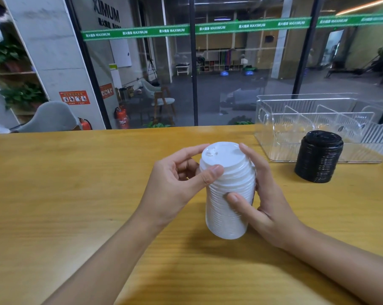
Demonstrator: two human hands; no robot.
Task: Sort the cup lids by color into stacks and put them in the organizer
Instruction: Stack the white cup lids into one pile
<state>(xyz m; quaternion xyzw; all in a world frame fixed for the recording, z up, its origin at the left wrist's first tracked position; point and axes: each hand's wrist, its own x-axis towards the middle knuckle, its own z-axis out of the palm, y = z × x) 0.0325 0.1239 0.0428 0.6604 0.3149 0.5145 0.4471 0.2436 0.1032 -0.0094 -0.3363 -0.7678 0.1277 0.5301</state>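
Organizer (274,137) sits far right of the white stack (221,214), with the black stack (318,157) just before it. Your left grip (175,183) pinches the top lids and your right grip (267,201) curls round the side. The stack is nearly upright, mid-surface (76,183). Your right grip is nearer.

- The white lid stack (227,208) hides most fingers of the right hand (267,208).
- The organizer (280,137) runs off the right edge.
- The black lid stack (318,157) covers part of its front wall.
- Both arms are cut off at the bottom.
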